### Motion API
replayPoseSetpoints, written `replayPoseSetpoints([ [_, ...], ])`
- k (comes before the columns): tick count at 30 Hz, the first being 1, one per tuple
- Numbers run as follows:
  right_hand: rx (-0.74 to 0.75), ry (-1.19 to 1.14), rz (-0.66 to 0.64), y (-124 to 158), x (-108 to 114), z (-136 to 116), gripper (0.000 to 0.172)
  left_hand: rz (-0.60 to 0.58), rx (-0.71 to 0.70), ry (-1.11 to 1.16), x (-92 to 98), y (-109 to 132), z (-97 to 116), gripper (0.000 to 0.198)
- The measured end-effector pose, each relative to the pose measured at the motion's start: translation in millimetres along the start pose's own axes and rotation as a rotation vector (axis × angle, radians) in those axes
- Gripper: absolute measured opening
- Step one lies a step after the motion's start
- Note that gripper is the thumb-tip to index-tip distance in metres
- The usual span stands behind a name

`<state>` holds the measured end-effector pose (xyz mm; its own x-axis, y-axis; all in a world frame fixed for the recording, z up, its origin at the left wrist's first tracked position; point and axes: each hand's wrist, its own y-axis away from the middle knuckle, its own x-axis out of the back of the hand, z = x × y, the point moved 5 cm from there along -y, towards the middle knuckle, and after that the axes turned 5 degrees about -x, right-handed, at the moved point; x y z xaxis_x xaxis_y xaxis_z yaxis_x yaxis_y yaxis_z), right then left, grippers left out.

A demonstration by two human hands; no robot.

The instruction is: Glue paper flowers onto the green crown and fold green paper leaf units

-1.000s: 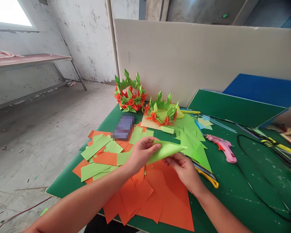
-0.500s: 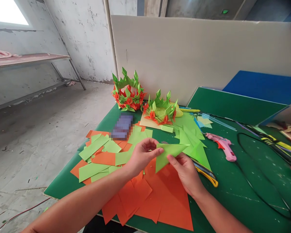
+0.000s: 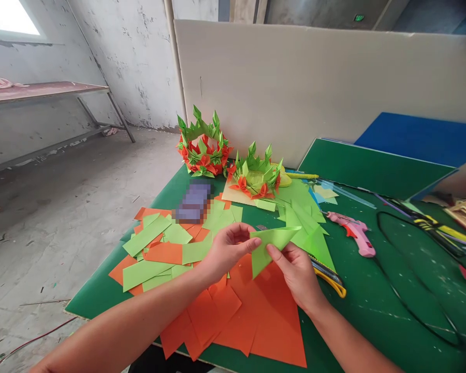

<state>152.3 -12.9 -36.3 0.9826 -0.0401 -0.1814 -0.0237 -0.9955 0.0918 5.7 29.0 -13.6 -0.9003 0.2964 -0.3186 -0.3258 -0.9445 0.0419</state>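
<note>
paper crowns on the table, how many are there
2. The left crown stands near the far left corner of the green table; the right crown is beside it, by a cream sheet. No others show.

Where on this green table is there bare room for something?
Best is the right front of the table, between the right forearm and the black cord, bare but for small specks. Another patch lies inside the cord's loop, right of the glue gun. It's crowded around the held green sheet: paper strips left, orange sheets below, paper crowns behind.
</note>
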Motion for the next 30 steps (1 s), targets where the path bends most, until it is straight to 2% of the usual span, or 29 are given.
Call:
replayPoseSetpoints([
  [9,0.023,0.058,0.047,-0.1,4.9,0.0,0.028,0.029,0.016,0.031,1.1,0.1,2.4,0.03],
  [22,0.052,0.102,0.115,-0.5,11.7,1.0,0.025,0.037,0.037,0.007,6.4,-2.2,-6.2,0.026],
  [30,0.07,0.114,0.118,-1.0,10.8,0.4,0.023,0.043,0.044,0.029,6.6,-1.5,-6.8,0.028],
])
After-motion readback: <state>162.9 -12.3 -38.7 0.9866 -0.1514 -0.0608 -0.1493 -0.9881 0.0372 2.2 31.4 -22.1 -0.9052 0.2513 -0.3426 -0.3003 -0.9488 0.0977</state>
